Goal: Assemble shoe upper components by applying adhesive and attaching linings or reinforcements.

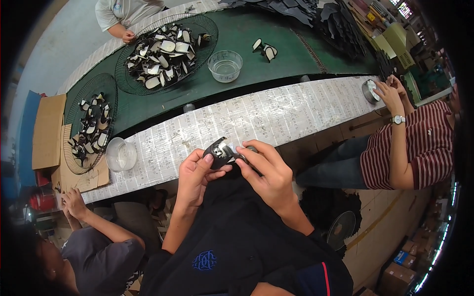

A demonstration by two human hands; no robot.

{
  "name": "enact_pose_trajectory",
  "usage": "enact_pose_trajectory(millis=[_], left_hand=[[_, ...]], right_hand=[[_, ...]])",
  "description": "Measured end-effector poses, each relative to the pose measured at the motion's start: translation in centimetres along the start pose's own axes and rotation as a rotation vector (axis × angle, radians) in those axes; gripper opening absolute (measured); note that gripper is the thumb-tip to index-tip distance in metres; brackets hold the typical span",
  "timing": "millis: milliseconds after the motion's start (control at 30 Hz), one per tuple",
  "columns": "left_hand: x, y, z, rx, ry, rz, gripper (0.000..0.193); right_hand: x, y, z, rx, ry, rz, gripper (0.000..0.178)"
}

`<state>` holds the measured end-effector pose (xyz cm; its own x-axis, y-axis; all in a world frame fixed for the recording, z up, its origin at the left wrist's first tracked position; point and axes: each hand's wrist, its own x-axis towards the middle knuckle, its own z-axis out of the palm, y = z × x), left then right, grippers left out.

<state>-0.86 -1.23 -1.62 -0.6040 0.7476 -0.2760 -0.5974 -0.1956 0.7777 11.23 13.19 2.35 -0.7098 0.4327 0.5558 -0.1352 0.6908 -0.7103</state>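
Close in front of my chest, near the edge of the covered bench, I hold a small black curved piece with a white inner side (pixel 217 154). My left hand (pixel 194 173) is closed on its left part, thumb on the near side. The fingers of my right hand (pixel 269 172) pinch at its right end. Something dark shows under those right fingers; whether it belongs to the same piece I cannot tell. Similar black-and-white pieces (pixel 168 46) lie heaped in a large wire basket (pixel 212 47) across the bench, on the green belt.
A second wire basket (pixel 116 89) and a clear tub (pixel 121 155) are at left. Another clear tub (pixel 225 66) and loose pieces (pixel 269 52) sit on the green belt (pixel 276 74). Co-workers (pixel 410 148) (pixel 106 251) (pixel 116 22) flank and face me. Dark sheets (pixel 331 24) are stacked far right.
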Motion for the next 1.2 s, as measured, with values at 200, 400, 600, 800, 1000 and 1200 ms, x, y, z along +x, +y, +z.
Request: enact_pose_trajectory(millis=[200,400,600,800,1000,1200], left_hand=[[0.2,0.1,0.0,-0.011,-0.001,-0.001,0.018],[0.2,0.1,0.0,-0.017,-0.009,-0.007,0.018],[0.1,0.0,-0.1,-0.005,-0.002,0.006,0.018],[0.2,0.1,-0.2,-0.003,-0.001,0.004,0.018],[0.4,-0.2,-0.5,0.010,-0.047,0.031,0.021],[0.6,-1.5,-2.1,-0.007,-0.170,0.098,0.035]], right_hand=[[0.2,0.5,0.0,-0.153,0.084,-0.066,0.028],[0.1,-0.6,-0.1,-0.048,0.021,-0.054,0.029],[-0.2,-0.2,0.1,-0.113,0.027,-0.032,0.028],[0.1,0.0,-0.3,-0.195,0.062,-0.045,0.027],[0.5,-0.4,-0.6,-0.151,0.075,-0.042,0.027],[0.1,-1.8,-3.2,-0.071,0.222,-0.101,0.025]])
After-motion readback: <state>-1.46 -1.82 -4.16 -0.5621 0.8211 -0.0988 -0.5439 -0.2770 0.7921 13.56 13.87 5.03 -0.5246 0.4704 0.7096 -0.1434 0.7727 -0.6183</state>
